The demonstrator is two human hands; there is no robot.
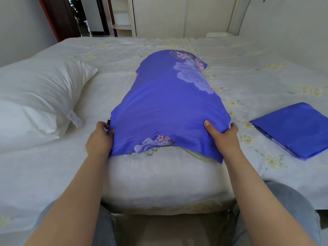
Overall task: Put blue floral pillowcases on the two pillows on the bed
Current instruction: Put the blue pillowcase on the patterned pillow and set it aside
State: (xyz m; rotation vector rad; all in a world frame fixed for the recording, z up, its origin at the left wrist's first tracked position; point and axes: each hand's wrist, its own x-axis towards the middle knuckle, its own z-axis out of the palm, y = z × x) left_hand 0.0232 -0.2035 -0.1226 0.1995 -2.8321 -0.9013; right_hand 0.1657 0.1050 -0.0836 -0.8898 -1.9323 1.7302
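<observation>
Gripping the open end of a blue floral pillowcase (168, 107) with both hands, we have it drawn most of the way over the pillow (159, 180) that lies lengthwise in front of us on the bed (248, 64). Our left hand (100, 137) pinches the left edge of the case near its hem, fingers curled into the fabric. Our right hand (223, 136) clasps the right edge, thumb laid on top of the cloth and the other fingers wrapped round its side. The near end of the pillow is uncovered: pale fabric with a faint flower print and a zip line along its right side shows below the hem. The far end of the case is rounded out, with a large pale flower printed on its right part and a small band of flowers along the near hem. To our left a second pillow (35, 100), plain white and bare, rests on the bed well apart from the one we hold. To our right a second blue pillowcase (294, 128) lies folded flat on the pale flowered sheet, near the bed's edge. Beyond the bed stand pale cupboards (159, 15) and an open doorway (88, 16).
</observation>
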